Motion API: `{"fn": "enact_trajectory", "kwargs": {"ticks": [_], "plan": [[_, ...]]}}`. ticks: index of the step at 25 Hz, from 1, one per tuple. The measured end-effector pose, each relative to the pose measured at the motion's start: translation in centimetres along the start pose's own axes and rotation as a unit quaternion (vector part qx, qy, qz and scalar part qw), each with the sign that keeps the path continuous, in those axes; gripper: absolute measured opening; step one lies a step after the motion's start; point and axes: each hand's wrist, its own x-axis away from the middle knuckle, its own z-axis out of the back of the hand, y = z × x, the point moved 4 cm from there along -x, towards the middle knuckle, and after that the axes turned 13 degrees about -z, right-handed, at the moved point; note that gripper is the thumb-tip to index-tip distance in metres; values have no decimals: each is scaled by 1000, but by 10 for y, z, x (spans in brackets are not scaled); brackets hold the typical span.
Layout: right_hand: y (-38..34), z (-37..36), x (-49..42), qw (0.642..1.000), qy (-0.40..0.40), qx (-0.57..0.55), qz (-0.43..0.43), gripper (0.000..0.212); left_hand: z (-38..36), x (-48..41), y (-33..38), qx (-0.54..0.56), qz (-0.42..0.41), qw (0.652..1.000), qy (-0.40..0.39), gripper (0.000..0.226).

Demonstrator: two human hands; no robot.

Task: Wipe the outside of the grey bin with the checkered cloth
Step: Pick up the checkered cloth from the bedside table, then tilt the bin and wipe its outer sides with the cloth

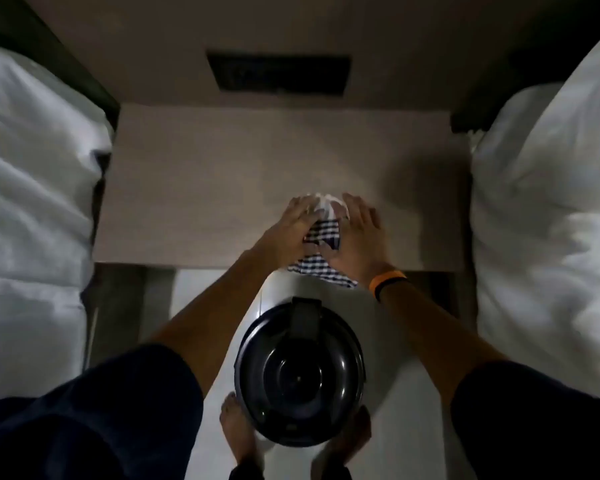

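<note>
The checkered cloth (321, 233) lies bunched near the front edge of the bedside table (194, 188), one end hanging over the edge. My left hand (288, 230) and my right hand (357, 237) rest on it from either side, fingers curled around the bundle. A white part of the cloth shows between my fingertips. The grey bin (300, 372) stands on the floor below my arms, between my bare feet, seen from above with its dark round lid and a pedal or hinge at the far side.
A white-sheeted bed (32, 202) flanks the table on the left and another (548, 209) on the right. A dark rectangular panel (279, 72) sits in the wall behind the table. The floor (406, 393) is pale tile. An orange band is on my right wrist.
</note>
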Motion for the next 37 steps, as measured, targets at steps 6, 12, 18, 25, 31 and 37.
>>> {"fn": "enact_trajectory", "kwargs": {"ticks": [6,12,18,25,31,37], "plan": [[10,-89,-1,995,94,7,42,72,-63,2,-30,79,21,993,90,71],[-9,-86,7,990,118,-73,-15,51,-52,-13,-12,-27,110,975,191,32],[2,-55,51,975,92,-190,-62,42,-42,22,17,120,88,962,227,22],[47,-96,214,902,54,-379,-203,30,-193,188,78,62,-17,997,36,102],[65,-150,300,824,-13,-494,-277,33,-306,231,78,-215,20,960,-178,146],[100,-170,348,524,48,-771,-358,32,-294,219,79,-202,74,973,-89,152]]}}
